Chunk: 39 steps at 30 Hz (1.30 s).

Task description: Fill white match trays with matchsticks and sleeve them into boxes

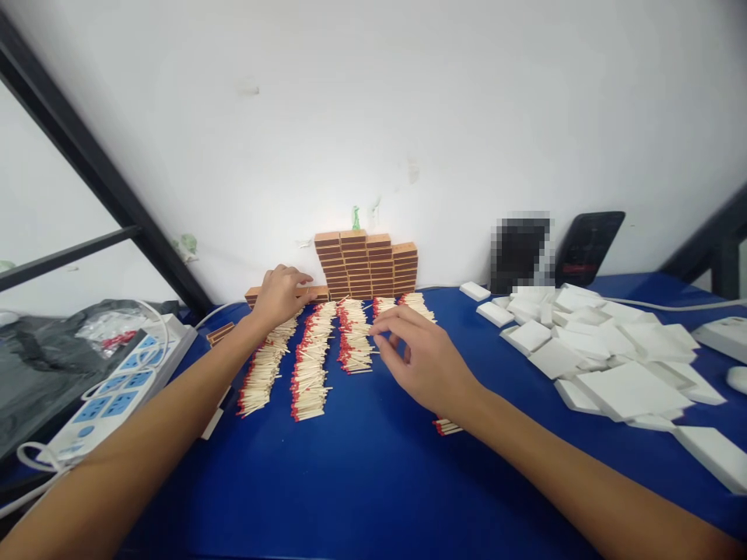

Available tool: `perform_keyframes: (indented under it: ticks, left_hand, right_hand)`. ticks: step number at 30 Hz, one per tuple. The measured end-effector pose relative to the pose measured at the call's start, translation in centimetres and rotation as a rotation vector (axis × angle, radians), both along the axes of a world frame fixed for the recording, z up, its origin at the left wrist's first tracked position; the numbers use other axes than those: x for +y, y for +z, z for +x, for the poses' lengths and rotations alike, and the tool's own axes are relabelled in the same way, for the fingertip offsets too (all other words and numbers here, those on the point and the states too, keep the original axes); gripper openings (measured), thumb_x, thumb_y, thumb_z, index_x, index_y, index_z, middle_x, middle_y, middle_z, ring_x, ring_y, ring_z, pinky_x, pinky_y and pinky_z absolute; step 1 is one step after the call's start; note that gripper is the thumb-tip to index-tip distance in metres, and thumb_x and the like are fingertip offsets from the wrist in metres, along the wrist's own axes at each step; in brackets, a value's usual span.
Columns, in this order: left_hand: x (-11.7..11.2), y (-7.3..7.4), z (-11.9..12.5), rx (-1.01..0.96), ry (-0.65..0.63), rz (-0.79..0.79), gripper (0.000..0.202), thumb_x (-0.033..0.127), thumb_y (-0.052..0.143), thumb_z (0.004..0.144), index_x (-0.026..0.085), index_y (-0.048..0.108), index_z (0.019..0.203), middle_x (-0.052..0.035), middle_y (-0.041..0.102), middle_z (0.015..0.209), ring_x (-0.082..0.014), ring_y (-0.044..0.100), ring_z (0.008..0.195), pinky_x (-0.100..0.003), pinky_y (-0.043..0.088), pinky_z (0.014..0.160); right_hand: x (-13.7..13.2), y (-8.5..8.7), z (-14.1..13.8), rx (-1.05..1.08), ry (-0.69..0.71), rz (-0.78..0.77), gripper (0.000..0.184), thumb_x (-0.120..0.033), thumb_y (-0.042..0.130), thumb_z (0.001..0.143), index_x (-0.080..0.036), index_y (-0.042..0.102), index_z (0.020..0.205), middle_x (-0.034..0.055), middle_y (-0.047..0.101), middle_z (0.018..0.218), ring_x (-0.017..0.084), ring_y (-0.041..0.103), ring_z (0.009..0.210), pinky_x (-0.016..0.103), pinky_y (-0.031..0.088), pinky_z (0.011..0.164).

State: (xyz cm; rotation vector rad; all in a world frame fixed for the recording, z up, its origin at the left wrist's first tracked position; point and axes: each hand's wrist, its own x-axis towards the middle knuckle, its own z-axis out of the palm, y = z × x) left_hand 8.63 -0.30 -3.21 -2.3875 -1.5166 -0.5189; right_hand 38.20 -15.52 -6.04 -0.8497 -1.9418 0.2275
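Note:
My left hand (283, 294) reaches to the low row of matchboxes (254, 294) against the wall, thumb and finger at either side of an end matchbox (319, 293). Part of that row is hidden behind the hand. To its right stands a stepped stack of brown matchboxes (367, 264). My right hand (429, 362) hovers over the matches, its fingers curved and slightly apart, with nothing visible between them. Red-tipped matches lie in several long rows, among them a left row (262, 373), a middle row (311, 365) and a shorter row (353, 334). More matches (448, 427) show under my right wrist.
White boxes (624, 389) are heaped on the blue table (327, 482) at the right. Two dark upright objects, one a black phone-like slab (589, 247), lean on the wall. A power strip (120, 393) with cables and a dark plastic bag (35, 373) lie left.

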Motion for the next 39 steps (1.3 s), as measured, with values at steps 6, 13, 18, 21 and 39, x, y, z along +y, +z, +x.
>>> perform_keyframes:
  ticks: [6, 13, 18, 21, 39]
  left_hand:
    - [-2.6, 2.8, -1.2, -0.044, -0.043, 0.016, 0.032, 0.039, 0.067, 0.095, 0.019, 0.079, 0.118, -0.0122, 0.079, 0.120, -0.0335, 0.068, 0.117, -0.048, 0.050, 0.105]
    - [-7.3, 4.6, -4.7, -0.115, 0.038, 0.019, 0.047, 0.059, 0.055, 0.097, 0.021, 0.081, 0.107, -0.0118, 0.082, 0.114, -0.0336, 0.072, 0.109, -0.046, 0.054, 0.096]
    - [-8.9, 3.3, -6.0, -0.164, 0.098, -0.073, 0.046, 0.059, 0.057, 0.093, 0.021, 0.081, 0.106, -0.0097, 0.083, 0.111, -0.0317, 0.076, 0.101, -0.044, 0.056, 0.092]
    - [-9.8, 3.6, -6.7, -0.110, 0.101, -0.131, 0.043, 0.055, 0.059, 0.093, 0.023, 0.082, 0.109, -0.0071, 0.083, 0.110, -0.0303, 0.076, 0.099, -0.041, 0.056, 0.089]
    - [-9.4, 3.5, -9.1, 0.206, 0.315, -0.316, 0.053, 0.050, 0.059, 0.096, 0.016, 0.074, 0.133, -0.0154, 0.079, 0.124, -0.0374, 0.073, 0.114, -0.044, 0.055, 0.093]
  right_hand:
    - [0.3, 0.4, 0.4, -0.060, -0.061, 0.004, 0.017, -0.012, 0.056, 0.100, -0.021, 0.070, 0.101, 0.0069, 0.074, 0.102, 0.018, 0.067, 0.076, 0.033, 0.053, 0.069]
    - [0.7, 1.6, 1.6, -0.110, -0.195, 0.023, 0.015, -0.016, 0.058, 0.099, -0.020, 0.072, 0.102, 0.0051, 0.070, 0.091, 0.019, 0.065, 0.078, 0.033, 0.048, 0.071]
    - [1.7, 1.9, 2.8, -0.248, -0.276, -0.037, 0.015, -0.017, 0.058, 0.098, -0.022, 0.069, 0.089, 0.0025, 0.070, 0.086, 0.018, 0.063, 0.074, 0.032, 0.042, 0.067]
    - [2.4, 2.3, 3.9, -0.366, -0.377, -0.038, 0.016, -0.020, 0.057, 0.097, -0.022, 0.071, 0.090, 0.0032, 0.072, 0.087, 0.020, 0.065, 0.075, 0.034, 0.041, 0.067]
    - [6.8, 3.8, 15.2, -0.750, -0.860, -0.485, 0.020, -0.040, 0.068, 0.095, -0.023, 0.078, 0.094, 0.0112, 0.081, 0.102, 0.031, 0.071, 0.093, 0.037, 0.042, 0.068]
